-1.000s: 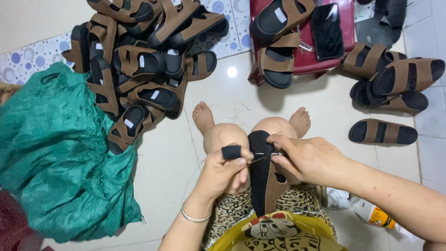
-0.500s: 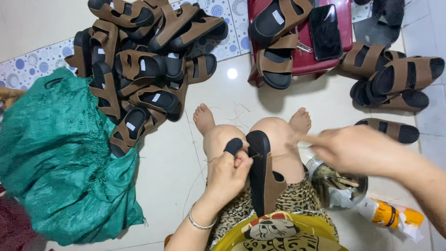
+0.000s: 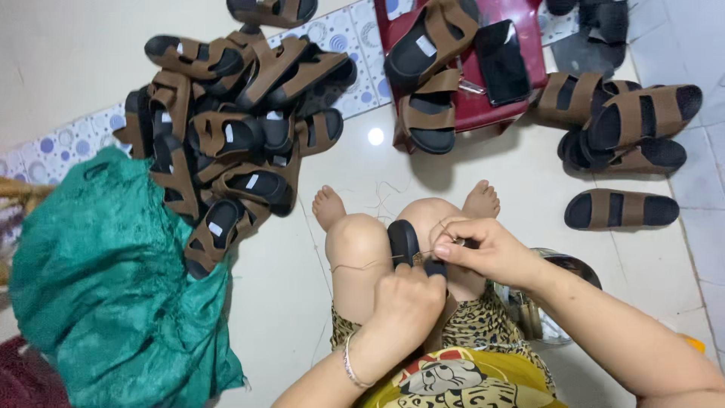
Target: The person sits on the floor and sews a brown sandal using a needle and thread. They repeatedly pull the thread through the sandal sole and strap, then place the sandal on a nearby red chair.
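- I see a green sack (image 3: 113, 279) spread on the floor at left, a heap of brown sandals (image 3: 226, 143) touching its upper edge.
- One black-soled sandal (image 3: 403, 242) stands between my knees.
- My left hand (image 3: 404, 302) is closed round its lower part from below.
- My right hand (image 3: 487, 249) pinches narrowly just beside the sole; a thin thread (image 3: 362, 264) runs left from there across my knee.

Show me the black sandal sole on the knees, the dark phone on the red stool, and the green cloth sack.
black sandal sole (image 3: 402, 240): head view, its rounded end between the knees.
dark phone (image 3: 501, 60): head view, middle of its screen.
green cloth sack (image 3: 98, 279): head view, middle of the crumpled fabric.
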